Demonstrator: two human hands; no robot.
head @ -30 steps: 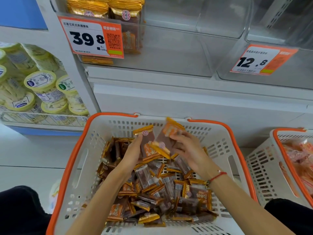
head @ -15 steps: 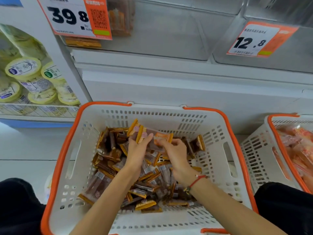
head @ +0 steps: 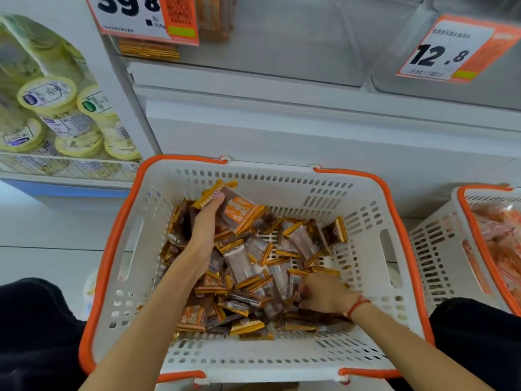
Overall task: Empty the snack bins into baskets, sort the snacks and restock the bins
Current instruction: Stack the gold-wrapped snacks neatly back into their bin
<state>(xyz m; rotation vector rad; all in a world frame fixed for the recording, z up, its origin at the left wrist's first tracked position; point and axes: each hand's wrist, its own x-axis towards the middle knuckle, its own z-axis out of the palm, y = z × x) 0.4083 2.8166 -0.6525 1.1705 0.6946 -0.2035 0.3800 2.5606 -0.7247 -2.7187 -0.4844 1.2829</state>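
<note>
The step in hand looks like sorting, or gathering for the restock: the snacks are out of the bins and piled in a basket (head: 363,198) on the floor before the shelf, white with an orange rim, between the person's knees. A second basket (head: 439,249) stands just beside it to the right, partly cut off, holding reddish packets (head: 504,244) too blurred to count. Above, two clear bins show: the left bin (head: 282,40) has only a few packets at its left end, and the right bin (head: 462,91) looks empty as far as can be seen, so restocking is judged hardly begun. Each bin carries one price tag, two in all. In the near basket lies a heap of brown-and-gold packets (head: 248,266), several dozen at a guess and too overlapped for a true count. The left hand (head: 207,224) is clamped on a small stack (head: 234,206) at the far side of the heap, perhaps three or four packets, the thumb lying across them. The right hand (head: 324,294) is buried in the near right of the heap with fingers curled down among the packets; whether it has hold of any I cannot tell. The next move probably calls for the right hand to pinch out more packets and add them squarely to the stack.
</note>
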